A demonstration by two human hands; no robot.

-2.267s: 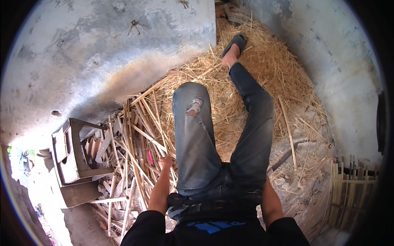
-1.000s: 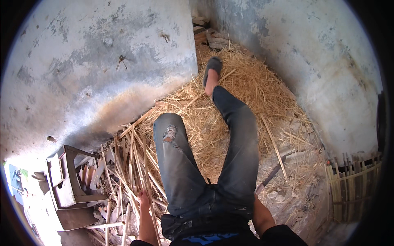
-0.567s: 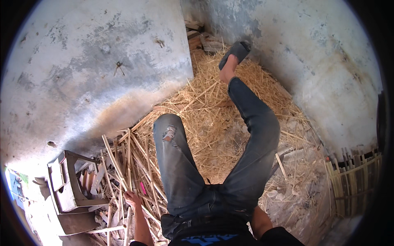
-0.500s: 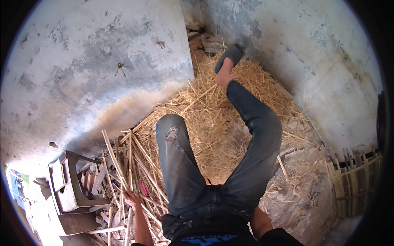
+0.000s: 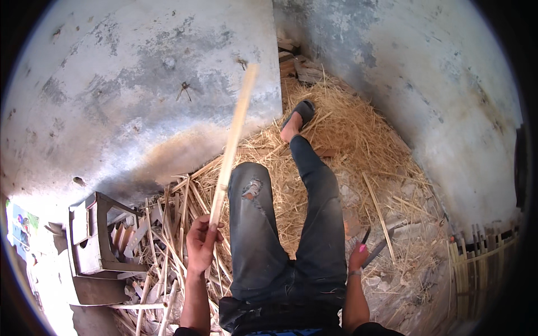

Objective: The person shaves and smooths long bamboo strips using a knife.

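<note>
A long pale wooden strip (image 5: pixel 232 140), probably split bamboo, stands raised in front of the left wall. My left hand (image 5: pixel 202 242) is closed round its lower end. Beside my right thigh, my right hand (image 5: pixel 357 259) grips what looks like a knife (image 5: pixel 367 234), with pink showing at the handle and a narrow dark blade pointing away from me. A wider dark strip (image 5: pixel 380 251) lies along that hand; whether it belongs to the knife I cannot tell. Several similar sticks (image 5: pixel 168 241) are heaped near my left hand.
Loose straw (image 5: pixel 353 129) covers the floor up to the corner, and my sandalled foot (image 5: pixel 300 119) rests on it. A broken wooden frame (image 5: pixel 101 241) stands at the left. At the right is a slatted bamboo fence (image 5: pixel 482 263). Another stick (image 5: pixel 380 215) lies right of my legs.
My left hand has lifted the wooden strip out from the stick pile. My right hand has come forward into sight with the knife. My outstretched leg has swung inward and down.
</note>
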